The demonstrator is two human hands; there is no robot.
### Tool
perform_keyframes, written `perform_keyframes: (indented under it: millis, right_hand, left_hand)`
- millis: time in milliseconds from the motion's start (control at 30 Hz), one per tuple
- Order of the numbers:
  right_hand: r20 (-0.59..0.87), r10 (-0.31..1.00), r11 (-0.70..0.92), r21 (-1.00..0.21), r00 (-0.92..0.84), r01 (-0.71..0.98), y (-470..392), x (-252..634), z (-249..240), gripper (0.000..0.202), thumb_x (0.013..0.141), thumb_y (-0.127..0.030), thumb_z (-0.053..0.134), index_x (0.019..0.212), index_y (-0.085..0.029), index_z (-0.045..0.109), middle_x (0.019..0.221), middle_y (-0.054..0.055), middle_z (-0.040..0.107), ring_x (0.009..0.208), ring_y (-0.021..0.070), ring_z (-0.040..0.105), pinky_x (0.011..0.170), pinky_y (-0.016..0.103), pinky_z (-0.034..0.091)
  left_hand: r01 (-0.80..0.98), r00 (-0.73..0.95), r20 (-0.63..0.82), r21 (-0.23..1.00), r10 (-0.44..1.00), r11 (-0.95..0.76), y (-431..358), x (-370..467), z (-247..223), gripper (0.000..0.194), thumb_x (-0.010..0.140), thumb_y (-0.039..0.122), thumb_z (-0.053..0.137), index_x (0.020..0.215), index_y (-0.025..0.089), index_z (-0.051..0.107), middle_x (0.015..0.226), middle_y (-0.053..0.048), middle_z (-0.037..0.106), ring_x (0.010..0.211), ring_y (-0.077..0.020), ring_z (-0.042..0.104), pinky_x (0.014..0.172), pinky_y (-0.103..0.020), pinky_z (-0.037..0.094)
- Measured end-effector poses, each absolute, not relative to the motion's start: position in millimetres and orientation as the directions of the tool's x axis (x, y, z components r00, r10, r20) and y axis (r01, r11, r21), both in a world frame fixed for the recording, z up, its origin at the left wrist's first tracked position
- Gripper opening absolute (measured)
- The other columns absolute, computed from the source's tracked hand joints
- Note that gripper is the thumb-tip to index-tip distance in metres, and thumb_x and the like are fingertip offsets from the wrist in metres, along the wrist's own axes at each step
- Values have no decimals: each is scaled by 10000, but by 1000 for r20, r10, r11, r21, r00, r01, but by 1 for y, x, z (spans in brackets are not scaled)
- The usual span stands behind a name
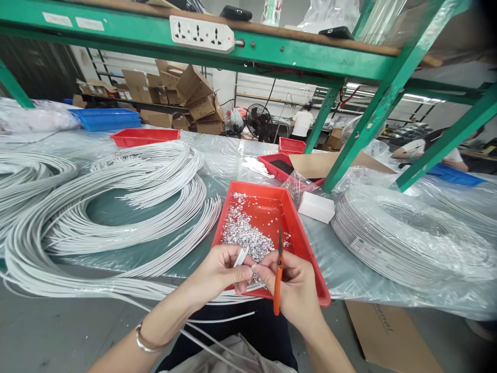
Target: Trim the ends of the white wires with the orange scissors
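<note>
Over the near end of a red tray (pixel 306 248), my left hand (pixel 229 269) is closed on the white cable ends (pixel 241 256). My right hand (pixel 291 277) has a pair of orange-handled scissors (pixel 278 280) in its grip, dark blades pointing up and away. Its thumb and forefinger pinch close to my left fingertips; whatever lies between them is too small to make out. Small silvery scraps (pixel 244 228) are heaped in the tray, mostly on its left side. More white cables run under my left forearm and across my lap.
Large bundles of white cable (pixel 97 233) cover the left of the bench. On the right lie a wrapped cable coil (pixel 411 233) and a small white box (pixel 316 207). A green frame (pixel 361 119) with a power strip (pixel 202 34) crosses overhead. Other people sit or stand farther back.
</note>
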State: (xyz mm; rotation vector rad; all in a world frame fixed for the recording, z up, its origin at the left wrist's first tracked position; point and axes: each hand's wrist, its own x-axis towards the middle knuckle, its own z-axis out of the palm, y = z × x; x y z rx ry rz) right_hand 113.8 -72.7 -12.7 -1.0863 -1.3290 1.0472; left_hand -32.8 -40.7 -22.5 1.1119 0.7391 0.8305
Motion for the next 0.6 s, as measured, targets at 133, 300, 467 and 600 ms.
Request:
perform_keyframes:
  millis: [133, 300, 467, 600]
  right_hand:
    - [121, 982, 114, -992, -149, -54, -70, 122, -10, 286, 602, -356, 735, 537, -178, 520, 419, -101, 295, 386, 58, 203, 364, 200, 214]
    - [215, 977, 204, -906, -12, 372, -57, 143, -5, 147, 739, -282, 628, 649, -175, 583, 524, -39, 495, 470, 124, 461, 462, 234, 381]
    - [256, 956, 294, -872, -147, 393, -55, 160, 0, 426, 774, -238, 586, 1185, -181, 490, 1100, 99, 621, 994, 249, 581, 849, 350, 459]
    - [93, 953, 178, -943, -289, 282, -80, 168, -5, 567, 743, -229, 597, 1276, -161, 415, 1223, 134, 554, 1094, 262, 535, 897, 370, 459]
  left_hand:
    - [-198, 378, -133, 955, 916, 220, -44, -30, -20, 341, 528, 343, 795, 649, 134, 554, 460, 56, 536, 398, -72, 489, 426, -194, 414]
    - [-124, 400, -28, 989, 916, 84, -44, -30, -23, 326, 650, 438, 693, 677, 125, 605, 569, 20, 545, 542, -103, 494, 532, -231, 424]
    - [-84, 431, -30, 994, 902, 73, -44, -32, -21, 322, 751, 446, 589, 728, 127, 625, 616, 7, 566, 499, -80, 458, 495, -214, 363]
    - [-153, 405, -73, 977, 912, 146, -44, -30, -18, 312, 675, 425, 668, 762, 153, 543, 546, 59, 531, 337, -20, 300, 367, -179, 211]
